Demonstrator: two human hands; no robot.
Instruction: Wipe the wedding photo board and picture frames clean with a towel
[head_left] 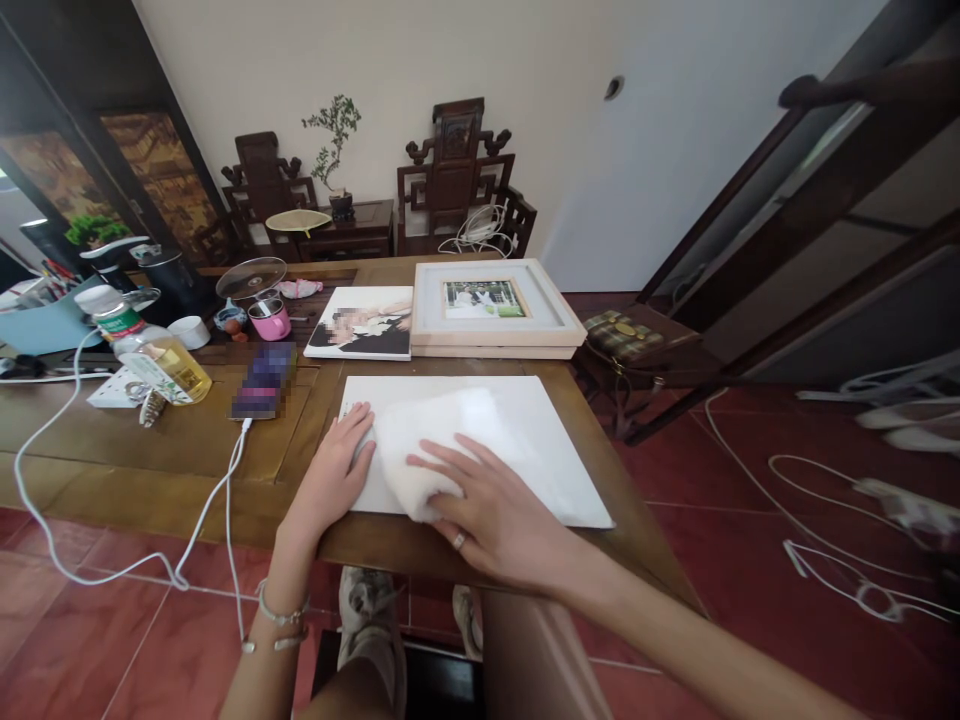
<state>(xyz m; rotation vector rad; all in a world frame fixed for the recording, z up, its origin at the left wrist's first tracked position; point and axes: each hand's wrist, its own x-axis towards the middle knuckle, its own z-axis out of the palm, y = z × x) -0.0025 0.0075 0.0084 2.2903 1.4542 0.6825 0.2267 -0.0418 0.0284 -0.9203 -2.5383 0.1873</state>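
A glossy white panel point(525, 450) lies flat along the front edge of the wooden table. My left hand point(337, 468) rests on its left end, fingers stretched out. A folded white cloth point(409, 440) lies on the panel, and my right hand point(487, 510) grips its near right part, with the thumb at its lower edge and the fingers over the top. A ring shows on that hand. Behind the panel are a photo book point(360, 325) and a light wooden picture frame point(495, 300) holding a small photo, stacked on another frame-like piece.
On the left of the table point(247, 460) stand an oil-coloured bottle point(169, 360), a pink cup point(270, 320) and a phone point(262, 380) with a white charging cable point(229, 490) hanging off the edge. A checked bag point(622, 335) sits beyond the right edge.
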